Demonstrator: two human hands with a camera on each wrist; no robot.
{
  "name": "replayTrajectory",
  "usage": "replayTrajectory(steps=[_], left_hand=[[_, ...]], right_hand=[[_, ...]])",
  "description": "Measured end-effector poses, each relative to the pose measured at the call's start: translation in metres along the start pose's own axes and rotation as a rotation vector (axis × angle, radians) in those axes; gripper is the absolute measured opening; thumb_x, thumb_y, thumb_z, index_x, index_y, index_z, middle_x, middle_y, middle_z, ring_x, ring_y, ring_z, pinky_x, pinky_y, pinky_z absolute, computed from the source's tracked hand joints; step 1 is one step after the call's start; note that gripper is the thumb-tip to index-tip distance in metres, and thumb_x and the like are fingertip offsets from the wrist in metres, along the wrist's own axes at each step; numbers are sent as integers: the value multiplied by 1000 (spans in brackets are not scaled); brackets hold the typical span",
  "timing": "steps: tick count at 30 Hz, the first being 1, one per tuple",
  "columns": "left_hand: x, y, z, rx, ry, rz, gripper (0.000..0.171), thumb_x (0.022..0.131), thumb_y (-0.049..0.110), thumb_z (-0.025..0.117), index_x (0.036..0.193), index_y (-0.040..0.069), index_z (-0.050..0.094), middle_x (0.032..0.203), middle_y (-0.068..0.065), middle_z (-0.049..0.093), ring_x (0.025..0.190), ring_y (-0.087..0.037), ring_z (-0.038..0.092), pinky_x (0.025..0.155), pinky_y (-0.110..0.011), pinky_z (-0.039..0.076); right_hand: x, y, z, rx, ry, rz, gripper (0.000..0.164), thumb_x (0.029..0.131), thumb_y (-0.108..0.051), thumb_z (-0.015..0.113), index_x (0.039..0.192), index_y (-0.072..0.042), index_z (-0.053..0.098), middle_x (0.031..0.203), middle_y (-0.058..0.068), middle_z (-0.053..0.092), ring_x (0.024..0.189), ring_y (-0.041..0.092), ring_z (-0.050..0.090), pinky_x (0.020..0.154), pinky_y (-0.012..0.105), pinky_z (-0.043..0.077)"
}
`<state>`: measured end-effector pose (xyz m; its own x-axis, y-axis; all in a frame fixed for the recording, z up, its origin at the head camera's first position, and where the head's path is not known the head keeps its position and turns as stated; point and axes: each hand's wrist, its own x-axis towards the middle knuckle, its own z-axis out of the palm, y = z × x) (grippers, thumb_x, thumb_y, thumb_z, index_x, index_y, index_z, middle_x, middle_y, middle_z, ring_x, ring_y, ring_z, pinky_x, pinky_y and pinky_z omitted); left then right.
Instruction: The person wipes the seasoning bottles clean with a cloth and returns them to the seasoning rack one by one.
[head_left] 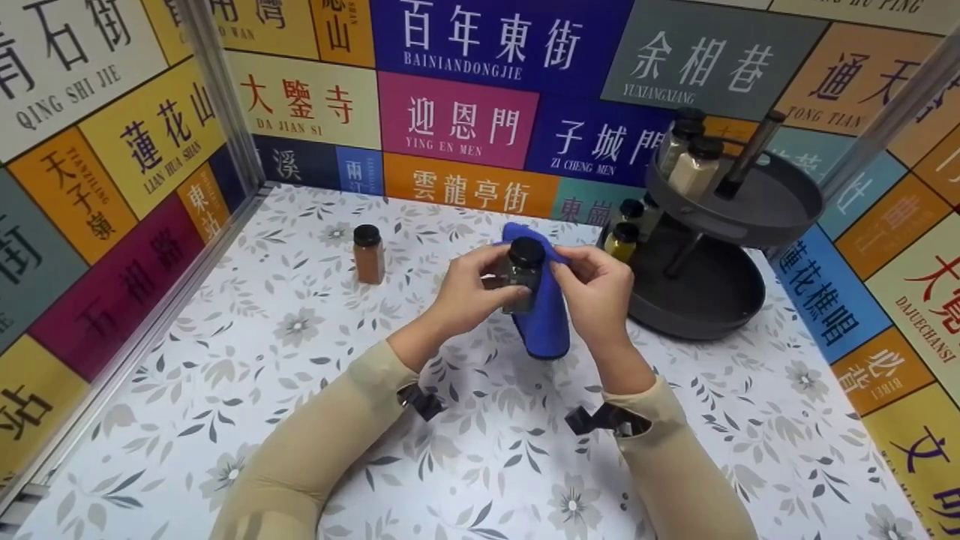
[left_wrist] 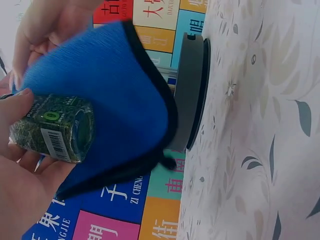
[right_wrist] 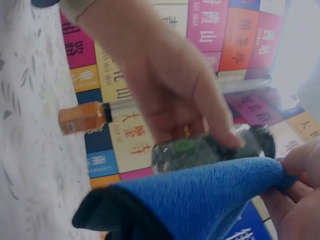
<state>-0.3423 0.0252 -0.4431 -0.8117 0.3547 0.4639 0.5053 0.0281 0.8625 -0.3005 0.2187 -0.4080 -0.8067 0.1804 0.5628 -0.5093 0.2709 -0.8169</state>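
My left hand (head_left: 474,289) grips a black-capped glass spice jar (left_wrist: 55,125) of dried green herbs, lifted above the table. In the left wrist view its barcode label and base point towards the cloth. A blue cloth (head_left: 546,315) with dark edging hangs beside the jar. My right hand (head_left: 600,281) pinches that cloth near its top, between thumb and fingers, close to the jar's cap. Behind the jar in the right wrist view, the left hand's fingers curl round the glass (right_wrist: 185,152).
A jar of orange-brown spice (head_left: 369,259) stands on the flowered table (head_left: 300,420) to the left. At right is a dark two-tier round rack (head_left: 697,322); a pale-filled jar (head_left: 694,169) and another sit on its upper tier, several on the lower. Sign-printed walls (head_left: 457,120) enclose the table.
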Motion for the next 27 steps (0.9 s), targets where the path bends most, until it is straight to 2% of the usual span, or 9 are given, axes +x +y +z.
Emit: replayTrajectory(steps=[6,11,14,19,27], left_hand=[[1,1,-7,33,-10,18,53,89,17,87,138,9,70,118,-10,76,104,-18,74,92,-32,63],[1,7,-10,-9,-2,36,54,89,16,87,140,7,69,122,-12,75,107,-20,75,95,-34,62],[2,9,-12,-28,38,45,56,90,15,86,142,6,67,124,-13,75,112,-21,75,98,-35,62],[1,12,-15,-26,124,23,57,92,17,85,145,7,65,124,-13,76,116,-21,74,102,-34,60],[4,15,-20,-7,248,15,58,90,15,87,143,6,67,121,-15,75,113,-25,74,99,-34,61]], right_hand=[[2,12,5,26,-53,40,18,92,10,74,108,5,80,106,20,80,94,5,77,84,21,62],[2,16,8,18,-100,84,18,92,12,70,107,7,78,110,21,79,99,8,77,85,21,62],[1,20,11,-20,-135,101,18,92,11,70,107,6,78,111,22,79,100,11,78,84,21,62],[-3,25,16,-54,-172,116,15,93,6,73,106,2,80,108,20,81,98,16,79,83,22,62],[-9,21,21,-15,-182,107,14,92,3,78,106,0,82,105,18,81,93,13,79,79,25,64]])
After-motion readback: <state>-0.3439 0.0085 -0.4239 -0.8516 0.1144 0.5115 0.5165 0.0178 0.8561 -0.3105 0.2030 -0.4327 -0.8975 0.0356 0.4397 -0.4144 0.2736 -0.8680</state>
